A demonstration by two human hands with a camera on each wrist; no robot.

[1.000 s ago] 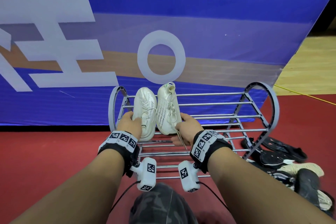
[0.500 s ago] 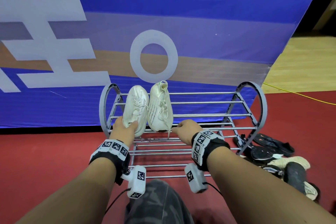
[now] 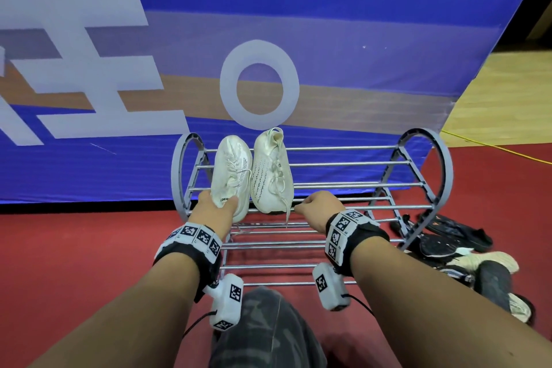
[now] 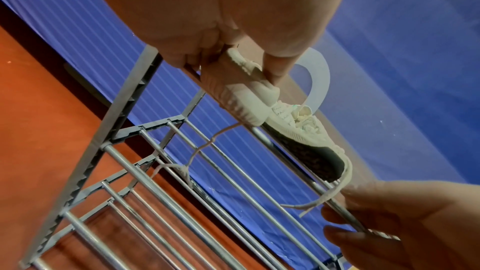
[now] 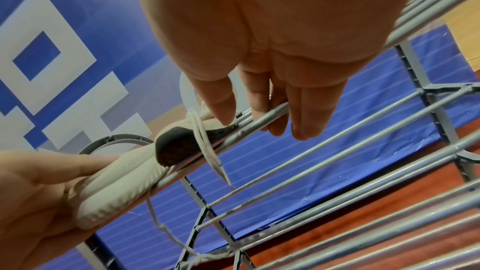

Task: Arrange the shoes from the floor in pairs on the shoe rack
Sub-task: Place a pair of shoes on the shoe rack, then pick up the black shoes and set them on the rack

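Now my left hand [image 3: 215,210] keeps a grip on the near end of the left white shoe [image 3: 230,174], thumb on top and fingers curled under its sole, as the left wrist view shows. That shoe lies on the top tier of the shoe rack [image 3: 343,164], its long axis running straight away from my grip toward the blue banner [image 3: 358,24]. Just to the right of it, almost touching, sits the right white shoe [image 3: 271,172], parallel and with its near end at the same front bar. My right hand [image 3: 319,208] is beside that shoe's near end, not holding it: the right wrist view shows my fingers [image 5: 306,110] fairly straight, draped over the front bar, grip relaxed and holding nothing. A loose lace [image 3: 287,212] hangs down from the right shoe, just left of that hand.

I judge this pair is nearly settled. The remaining shoes [image 3: 466,251] lie in a dark heap on the red floor [image 3: 74,263], down to the right of my right grip and past the rack's end frame. My right hand is clearly the nearer one, so the coming reach turns on swinging it right and downward, away from the rack.
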